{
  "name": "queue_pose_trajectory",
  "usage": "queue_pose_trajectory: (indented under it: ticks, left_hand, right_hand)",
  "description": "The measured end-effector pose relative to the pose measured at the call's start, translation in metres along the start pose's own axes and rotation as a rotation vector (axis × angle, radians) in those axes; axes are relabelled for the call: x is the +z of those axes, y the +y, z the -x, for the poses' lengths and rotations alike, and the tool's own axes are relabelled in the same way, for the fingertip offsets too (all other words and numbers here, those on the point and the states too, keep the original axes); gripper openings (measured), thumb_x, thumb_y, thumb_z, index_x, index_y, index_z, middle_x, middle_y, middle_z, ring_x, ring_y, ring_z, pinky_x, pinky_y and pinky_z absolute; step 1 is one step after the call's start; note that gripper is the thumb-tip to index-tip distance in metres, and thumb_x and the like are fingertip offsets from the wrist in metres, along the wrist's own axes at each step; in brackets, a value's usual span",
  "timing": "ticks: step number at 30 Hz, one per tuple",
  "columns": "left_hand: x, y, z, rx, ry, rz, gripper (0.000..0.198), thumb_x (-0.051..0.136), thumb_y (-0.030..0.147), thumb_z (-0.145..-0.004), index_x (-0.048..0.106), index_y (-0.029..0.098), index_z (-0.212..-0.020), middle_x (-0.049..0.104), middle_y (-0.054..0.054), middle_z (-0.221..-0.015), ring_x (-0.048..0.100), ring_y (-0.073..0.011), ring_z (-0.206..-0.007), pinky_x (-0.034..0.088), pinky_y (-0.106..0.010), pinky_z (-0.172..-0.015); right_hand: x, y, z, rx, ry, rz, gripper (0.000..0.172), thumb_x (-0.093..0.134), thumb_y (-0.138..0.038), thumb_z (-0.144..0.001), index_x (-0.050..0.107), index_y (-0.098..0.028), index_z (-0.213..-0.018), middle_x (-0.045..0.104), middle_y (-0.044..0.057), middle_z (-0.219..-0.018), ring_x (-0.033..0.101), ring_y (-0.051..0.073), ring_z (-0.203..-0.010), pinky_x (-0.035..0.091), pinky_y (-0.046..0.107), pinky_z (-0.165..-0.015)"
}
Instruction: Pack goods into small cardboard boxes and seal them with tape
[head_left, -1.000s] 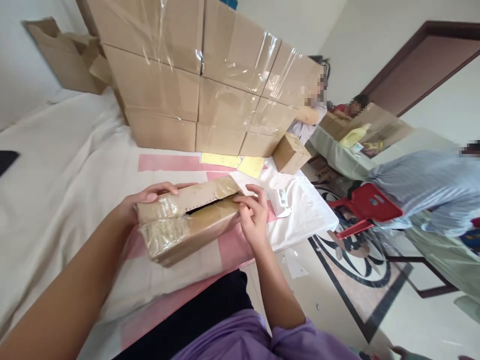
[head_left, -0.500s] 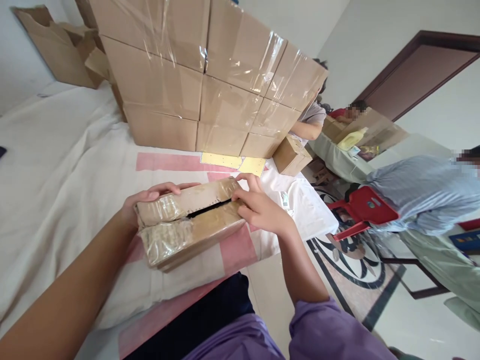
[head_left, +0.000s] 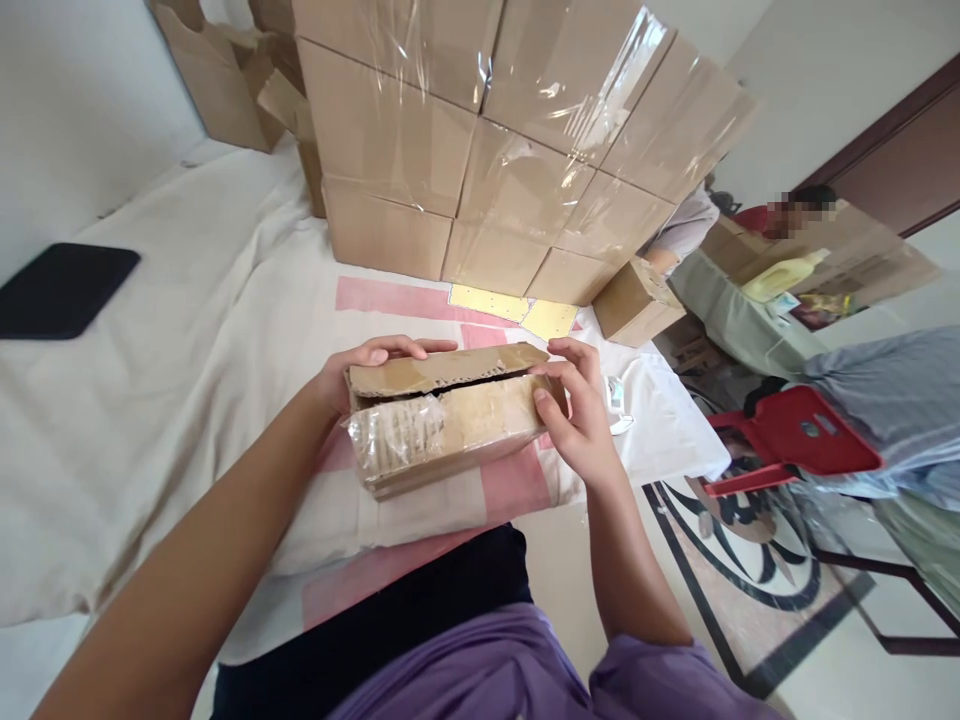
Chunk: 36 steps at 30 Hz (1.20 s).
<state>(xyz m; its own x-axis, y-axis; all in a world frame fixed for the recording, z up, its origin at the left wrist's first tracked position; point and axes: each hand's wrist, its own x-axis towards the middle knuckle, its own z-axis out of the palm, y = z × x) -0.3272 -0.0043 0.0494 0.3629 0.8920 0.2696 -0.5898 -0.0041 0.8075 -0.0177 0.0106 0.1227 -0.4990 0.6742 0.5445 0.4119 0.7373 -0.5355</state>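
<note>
A small taped cardboard box lies on the cloth in front of me, with a dark gap running between its two top flaps. The far flap stands slightly raised, its edge ragged. Torn clear tape covers the left end of the near flap. My left hand grips the far left corner, fingers along the back edge. At the right end, my right hand holds the box with its thumb on the near flap and fingers by the far flap. The inside is too dark to make out.
A wall of tape-wrapped cartons stands behind the box. Yellow cards lie at its foot, near another carton. A black flat object rests on the left. Beyond the table's right edge are a red chair and other people.
The far flap has lifted and the gap now runs to the left end, where tape had joined the flaps. Both hands stay on the box. My view has swung left.
</note>
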Motion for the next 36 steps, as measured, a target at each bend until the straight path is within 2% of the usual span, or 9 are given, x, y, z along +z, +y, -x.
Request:
queue_pose_trajectory:
  ticks: [5,10,16,23,27,32,36]
  left_hand:
    - [-0.002,-0.001,0.0,0.016,-0.011,-0.036,0.033,0.068,0.037,-0.075,0.081,0.017,-0.099,0.064,-0.014,-0.147,0.056,-0.046,-0.136,0.045,-0.058,-0.108]
    - [0.0,0.002,-0.002,-0.021,0.045,-0.125,0.029,0.073,0.043,-0.069,0.081,0.024,-0.089,0.069,-0.01,-0.14,0.054,-0.0487,-0.137,0.047,-0.06,-0.107]
    - [0.01,0.006,-0.002,-0.042,0.1,-0.094,0.026,0.078,0.042,-0.064,0.079,0.023,-0.082,0.071,-0.011,-0.135,0.052,-0.051,-0.137,0.051,-0.059,-0.102]
    - [0.014,0.006,-0.002,-0.045,0.139,-0.11,0.025,0.077,0.038,-0.063,0.079,0.021,-0.08,0.072,-0.013,-0.132,0.057,-0.0499,-0.132,0.052,-0.058,-0.1]
    - [0.014,0.006,-0.003,-0.036,0.115,-0.139,0.026,0.075,0.04,-0.064,0.08,0.021,-0.082,0.072,-0.013,-0.134,0.059,-0.0496,-0.131,0.053,-0.058,-0.099]
    - [0.013,0.006,-0.005,-0.041,0.128,-0.171,0.029,0.074,0.044,-0.061,0.08,0.023,-0.08,0.074,-0.014,-0.13,0.061,-0.0523,-0.127,0.054,-0.065,-0.096]
    - [0.01,0.005,-0.004,-0.013,0.132,-0.17,0.03,0.073,0.045,-0.067,0.08,0.022,-0.083,0.073,-0.015,-0.129,0.058,-0.0545,-0.131,0.048,-0.071,-0.103]
  right_hand:
    - [0.006,0.0,0.007,-0.042,0.066,0.035,0.021,0.055,-0.023,-0.098,0.065,-0.029,-0.116,0.049,0.01,-0.133,0.05,0.029,-0.137,0.042,0.057,-0.117]
    - [0.007,-0.003,0.013,-0.029,0.103,-0.013,0.021,0.054,-0.02,-0.098,0.064,-0.028,-0.115,0.053,0.01,-0.131,0.053,0.028,-0.134,0.043,0.056,-0.116]
    - [0.008,-0.002,0.016,0.034,0.025,-0.028,0.02,0.054,-0.023,-0.098,0.067,-0.027,-0.113,0.053,0.009,-0.134,0.052,0.028,-0.138,0.043,0.055,-0.118]
    - [0.011,0.0,0.019,0.033,0.03,-0.055,0.024,0.053,-0.018,-0.096,0.07,-0.028,-0.11,0.054,0.008,-0.136,0.052,0.028,-0.139,0.042,0.054,-0.119]
    - [0.011,-0.001,0.019,0.001,0.023,-0.076,0.026,0.052,-0.017,-0.095,0.07,-0.028,-0.11,0.054,0.008,-0.138,0.05,0.027,-0.141,0.041,0.055,-0.12]
    - [0.012,-0.002,0.019,0.022,0.044,-0.058,0.022,0.054,-0.021,-0.094,0.068,-0.027,-0.11,0.055,0.009,-0.136,0.051,0.028,-0.14,0.043,0.054,-0.117]
    - [0.016,-0.002,0.025,0.08,0.139,-0.041,0.031,0.058,-0.032,-0.095,0.063,-0.027,-0.125,0.056,0.011,-0.138,0.051,0.031,-0.139,0.05,0.051,-0.108]
